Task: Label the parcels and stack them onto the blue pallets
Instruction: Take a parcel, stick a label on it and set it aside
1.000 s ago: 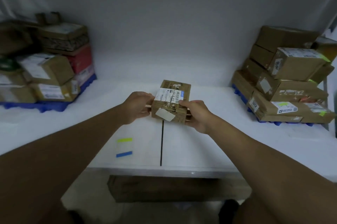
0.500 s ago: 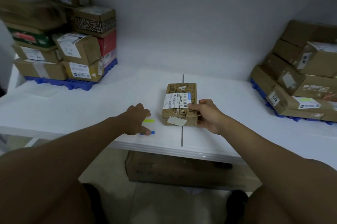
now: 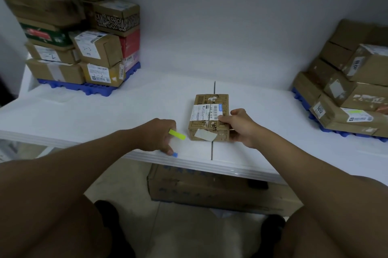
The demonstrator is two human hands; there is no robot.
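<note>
Head view: we look down over a white table [image 3: 105, 110], both bare arms reaching out from the near edge.
Parcel: a small brown parcel [image 3: 210, 119] lies flat near the middle of the table, straddling the dark seam [image 3: 212, 150] between the two table halves, a white shipping label [image 3: 204, 112] across its top and a torn white sticker [image 3: 205, 135] on its near face.
Right hand: our right hand [image 3: 239, 127] grips the parcel's right side, thumb up on the label edge, fingers curled against the side wall.
Left hand: our left hand [image 3: 156, 135] sits just left of the parcel near the table's front edge, fingers bent and pinching a yellow-green sticker strip [image 3: 177, 134] that points toward the parcel without touching it.
Blue tag: a small blue tag [image 3: 174, 154] peeks out at the fingertips on the table; we cannot tell whether the hand presses it.
Left pallet: a blue pallet [image 3: 88, 87] at far left carries stacked boxes [image 3: 84, 39], several with white labels.
Right pallet: another blue pallet [image 3: 302, 102] at right holds a leaning pile of brown boxes [image 3: 346, 89].
Below: a large cardboard carton [image 3: 210, 188] rests on the floor under the table.
</note>
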